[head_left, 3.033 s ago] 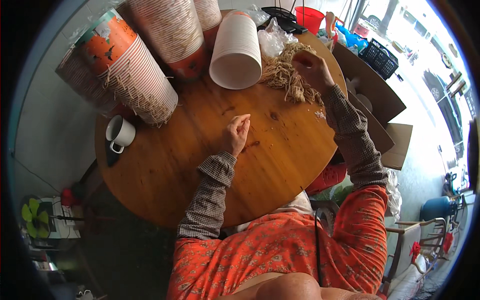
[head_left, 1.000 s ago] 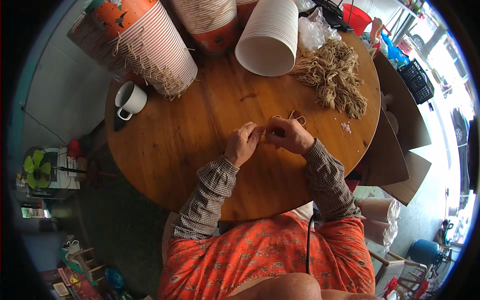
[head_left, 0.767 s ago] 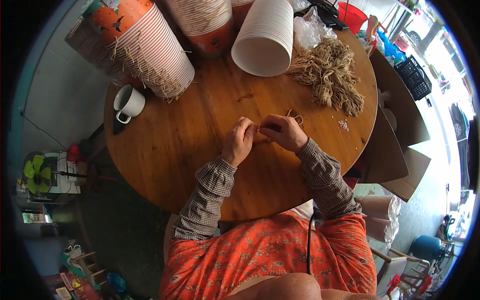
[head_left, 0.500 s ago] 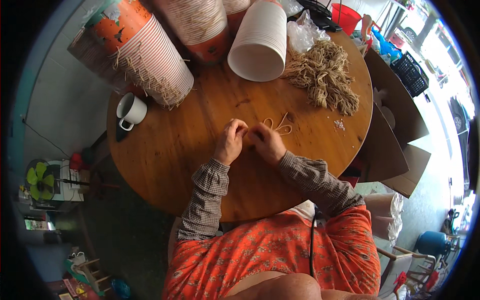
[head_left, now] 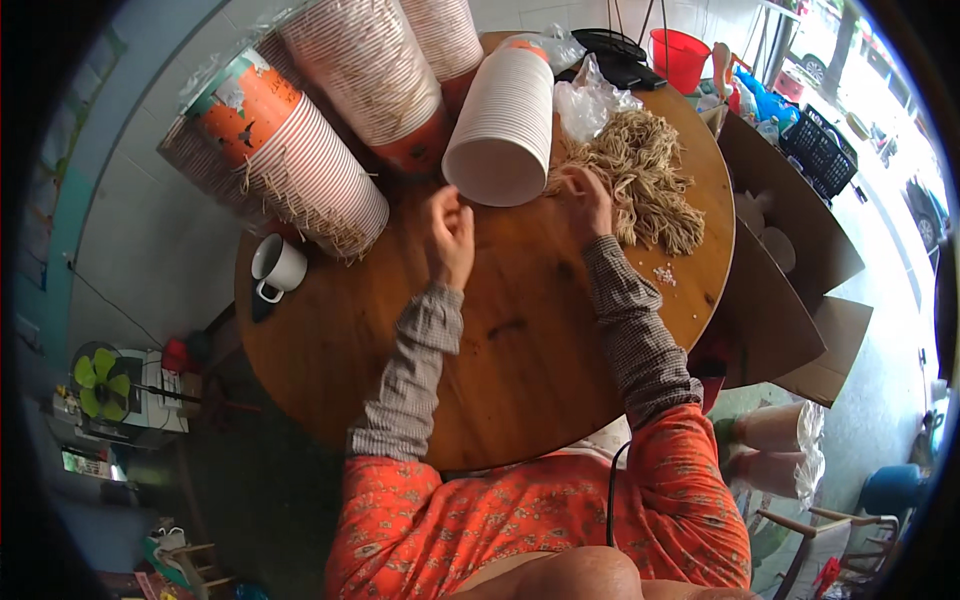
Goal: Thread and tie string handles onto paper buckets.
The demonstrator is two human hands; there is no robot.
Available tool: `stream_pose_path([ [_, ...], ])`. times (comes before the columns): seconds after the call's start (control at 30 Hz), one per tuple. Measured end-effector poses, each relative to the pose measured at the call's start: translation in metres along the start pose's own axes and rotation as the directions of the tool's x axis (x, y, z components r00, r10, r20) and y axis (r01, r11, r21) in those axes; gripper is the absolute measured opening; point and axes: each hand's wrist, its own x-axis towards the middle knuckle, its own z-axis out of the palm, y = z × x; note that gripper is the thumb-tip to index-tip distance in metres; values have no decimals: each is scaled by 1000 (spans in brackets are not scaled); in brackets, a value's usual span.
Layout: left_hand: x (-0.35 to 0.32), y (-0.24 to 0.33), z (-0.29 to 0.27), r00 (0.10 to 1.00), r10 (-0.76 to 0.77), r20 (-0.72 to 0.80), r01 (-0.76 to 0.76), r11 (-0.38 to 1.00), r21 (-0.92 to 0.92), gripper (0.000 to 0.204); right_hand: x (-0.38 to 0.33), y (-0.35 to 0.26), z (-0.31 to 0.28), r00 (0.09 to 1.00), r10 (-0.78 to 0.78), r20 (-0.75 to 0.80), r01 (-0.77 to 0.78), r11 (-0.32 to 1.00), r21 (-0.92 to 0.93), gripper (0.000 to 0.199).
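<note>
My left hand [head_left: 452, 238] is raised over the table, left of the mouth of a stack of white paper buckets [head_left: 498, 140] lying on its side. Its fingers look loosely bent and apart, somewhat blurred, with nothing visible in them. My right hand [head_left: 590, 205] is at the right side of that mouth, at the edge of a heap of tan twine [head_left: 645, 180]. Its fingers are bent toward the buckets. Strands lie by the fingertips, but whether they grip any cannot be made out.
Tall stacks of striped buckets [head_left: 320, 170] with straw-like strands stand at the back left. A white mug [head_left: 279, 264] is on the left of the round wooden table [head_left: 500, 380]. Clear plastic [head_left: 592, 100] lies behind the twine; a cardboard box [head_left: 770, 290] stands on the right.
Both hands have moved apart and farther across the table, toward the bucket stack and twine heap. The thin looped cord beside my right hand no longer shows there. The whole view has shifted slightly.
</note>
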Motion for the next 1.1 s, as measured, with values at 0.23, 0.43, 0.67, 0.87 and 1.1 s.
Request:
stream_pose_path([
  [0.23, 77, -45, 9, 993, -119, -27, 121, 936, 332, 26, 3, 4, 7, 987, 32, 159, -38, 999, 37, 25],
  [0.43, 70, -67, 19, 981, -70, -183, 134, 921, 366, 24, 6, -4, 11, 981, 114, 155, -129, 987, 91, 22],
  [0.67, 67, -73, 16, 977, -2, -213, 104, 878, 468, 26, 8, -5, 14, 985, 118, 129, -122, 992, 27, 22],
  [0.87, 70, -69, 11, 966, -211, -147, 251, 900, 358, 25, 7, -2, 15, 972, 196, 132, -215, 967, 141, 21],
  [1.1, 69, -62, 3, 964, -254, -75, 265, 926, 269, 22, 8, -2, 14, 979, 134, 154, -140, 989, 35, 26],
])
